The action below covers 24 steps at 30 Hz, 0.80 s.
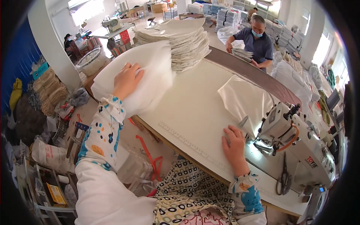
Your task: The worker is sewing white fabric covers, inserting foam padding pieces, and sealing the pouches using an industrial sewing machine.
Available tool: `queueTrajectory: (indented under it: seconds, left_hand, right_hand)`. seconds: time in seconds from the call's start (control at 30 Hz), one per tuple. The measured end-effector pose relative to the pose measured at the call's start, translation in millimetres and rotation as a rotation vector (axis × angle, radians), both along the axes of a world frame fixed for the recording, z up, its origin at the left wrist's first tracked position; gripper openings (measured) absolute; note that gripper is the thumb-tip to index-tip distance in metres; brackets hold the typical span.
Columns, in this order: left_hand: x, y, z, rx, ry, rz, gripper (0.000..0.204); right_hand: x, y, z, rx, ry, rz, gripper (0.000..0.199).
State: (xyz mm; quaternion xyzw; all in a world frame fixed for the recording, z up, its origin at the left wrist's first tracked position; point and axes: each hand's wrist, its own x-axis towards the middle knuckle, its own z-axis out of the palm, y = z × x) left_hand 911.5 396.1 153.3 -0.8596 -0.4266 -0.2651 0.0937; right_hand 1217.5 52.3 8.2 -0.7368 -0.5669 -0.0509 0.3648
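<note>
My left hand [128, 79] rests on a pile of thin white translucent sheets [150, 90] at the table's left end, its fingers slightly bent and apart. My right hand [235, 147] lies on the pale tabletop [187, 108] with fingers stretched forward, holding nothing. Just right of it stands a sewing machine [279, 125], its lamp lighting the needle area. A glossy cream fabric piece [243, 98] lies behind the machine head, partly hidden by it. Behind the white sheets rises a tall stack of cream fabric pieces [187, 45].
Black-handled scissors [284, 180] lie beside the machine. A measuring strip [187, 140] runs along the table's front edge. Across the table, a masked person [257, 43] handles a stack of pieces [242, 53]. Shelving [48, 206] and bundled cloth [48, 90] stand at left.
</note>
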Motion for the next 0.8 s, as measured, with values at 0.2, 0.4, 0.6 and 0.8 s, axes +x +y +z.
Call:
queueTrajectory:
  seconds: [0.2,0.4,0.6,0.8]
  left_hand:
    - [-19,6,16,-0.176,-0.110,-0.051,0.031]
    - [-50,9,28,-0.559,-0.370,-0.072,0.036]
    - [-65,22,45,-1.135,-0.505,-0.055,0.019]
    - [-53,12,53,-0.608,-0.728,-0.142,0.018]
  right_hand:
    - [18,-1,-10,0.122,-0.053,-0.149,0.025]
    - [22,3,-17,0.114,0.022,-0.104,0.014]
    - [26,-2,-27,0.136,0.054,-0.070,0.011]
    - [27,-6,-25,0.145,0.043,-0.047,0.017]
